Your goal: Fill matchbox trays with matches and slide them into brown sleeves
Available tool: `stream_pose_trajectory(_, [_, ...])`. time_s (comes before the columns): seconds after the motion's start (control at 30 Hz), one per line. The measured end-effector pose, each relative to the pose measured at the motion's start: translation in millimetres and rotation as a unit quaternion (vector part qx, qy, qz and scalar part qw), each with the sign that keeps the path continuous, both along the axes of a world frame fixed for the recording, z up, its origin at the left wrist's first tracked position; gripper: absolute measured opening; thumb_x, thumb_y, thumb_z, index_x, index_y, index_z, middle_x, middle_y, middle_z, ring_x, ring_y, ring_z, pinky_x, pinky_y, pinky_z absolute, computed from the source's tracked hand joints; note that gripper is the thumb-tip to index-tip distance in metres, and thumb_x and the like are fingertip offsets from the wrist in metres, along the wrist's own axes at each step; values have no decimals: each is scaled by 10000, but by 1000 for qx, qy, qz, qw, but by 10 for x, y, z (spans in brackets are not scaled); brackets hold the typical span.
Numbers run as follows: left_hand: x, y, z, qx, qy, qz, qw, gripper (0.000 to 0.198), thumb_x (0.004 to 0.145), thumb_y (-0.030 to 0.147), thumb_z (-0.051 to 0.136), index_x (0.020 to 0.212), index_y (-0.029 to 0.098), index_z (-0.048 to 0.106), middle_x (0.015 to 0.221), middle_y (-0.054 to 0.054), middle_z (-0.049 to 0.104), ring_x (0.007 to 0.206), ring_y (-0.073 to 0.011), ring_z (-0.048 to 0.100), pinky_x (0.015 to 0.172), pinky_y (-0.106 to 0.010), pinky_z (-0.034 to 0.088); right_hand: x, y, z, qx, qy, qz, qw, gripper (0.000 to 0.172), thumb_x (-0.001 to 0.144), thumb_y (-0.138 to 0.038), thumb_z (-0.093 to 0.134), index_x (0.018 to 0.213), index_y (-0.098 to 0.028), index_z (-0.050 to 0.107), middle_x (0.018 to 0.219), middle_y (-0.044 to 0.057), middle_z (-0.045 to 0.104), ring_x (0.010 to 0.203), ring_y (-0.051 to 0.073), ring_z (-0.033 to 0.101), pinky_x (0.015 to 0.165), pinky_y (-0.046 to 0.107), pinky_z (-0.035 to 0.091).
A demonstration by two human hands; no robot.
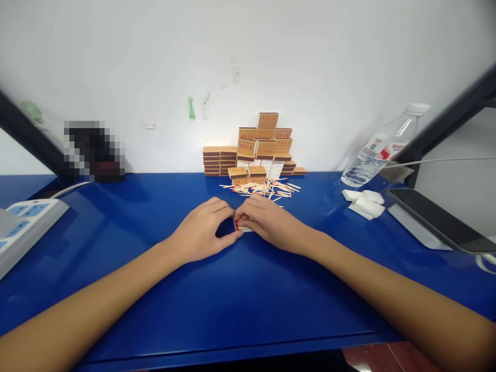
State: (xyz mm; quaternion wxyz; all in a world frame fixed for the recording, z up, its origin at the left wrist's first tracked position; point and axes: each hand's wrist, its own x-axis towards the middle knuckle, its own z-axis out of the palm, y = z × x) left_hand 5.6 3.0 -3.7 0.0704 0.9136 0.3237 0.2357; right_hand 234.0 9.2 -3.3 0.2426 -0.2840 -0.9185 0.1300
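A small open matchbox tray (247, 230) lies on the blue table, with red-tipped matches (238, 225) inside it. My left hand (205, 227) grips the tray's left end between thumb and fingertips. Curled over the tray, my right hand (269, 221) has its thumb and fingers closed on the matches; it hides the tray's right part. Just beyond my hands is a loose heap of matches (284, 190), heads pointing various ways. Two closed-looking matchboxes (237, 172) rest on others at the heap's back edge.
Stacked matchboxes (267, 147) stand against the white wall. At right are a tilted water bottle (377, 147), white crumpled pieces (364, 202) and a phone (442, 219) leaning on a white block. A power strip (34, 227) lies at left, with a pixelated dark object (95, 150) behind.
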Motion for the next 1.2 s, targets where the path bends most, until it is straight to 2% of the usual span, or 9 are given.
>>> stream_pose_trajectory(0.13, [-11, 2, -5, 6, -6, 0, 1000, 203, 945, 353, 705, 1053, 186, 668, 1023, -70, 711, 993, -255, 633, 892, -425, 543, 74, 14, 32, 29, 4, -7, 1000, 146, 1065, -203, 507, 989, -210, 632, 975, 63, 671, 945, 221, 555, 869, 377, 449])
stream_pose_trajectory(0.33, [-9, 7, -13, 19, -11, -3, 1000, 209, 943, 353, 707, 1060, 183, 669, 1060, -78, 725, 1005, -259, 643, 910, -434, 550, 129, -49, 93, 21, -43, -43, 998, 124, 1021, -221, 606, 917, -179, 658, 943, 80, 627, 942, 232, 556, 848, 374, 464])
stream_pose_trajectory(0.83, [-3, 3, -8, 22, -8, -11, 1000, 227, 950, 358, 703, 1084, 178, 668, 1076, -82, 719, 1023, -261, 640, 925, -437, 553, 162, -29, 93, -25, -30, -73, 997, 189, 977, -307, 698, 840, -186, 652, 924, 57, 591, 932, 216, 533, 814, 343, 433])
stream_pose_trajectory(1.2, [11, -6, -3, 21, -10, -21, 1000, 221, 942, 355, 711, 1064, 174, 682, 1041, -75, 729, 1000, -257, 645, 907, -433, 556, 166, -7, 36, -14, -23, -76, 997, 177, 985, -283, 688, 841, -189, 648, 907, 49, 589, 908, 209, 528, 794, 335, 421])
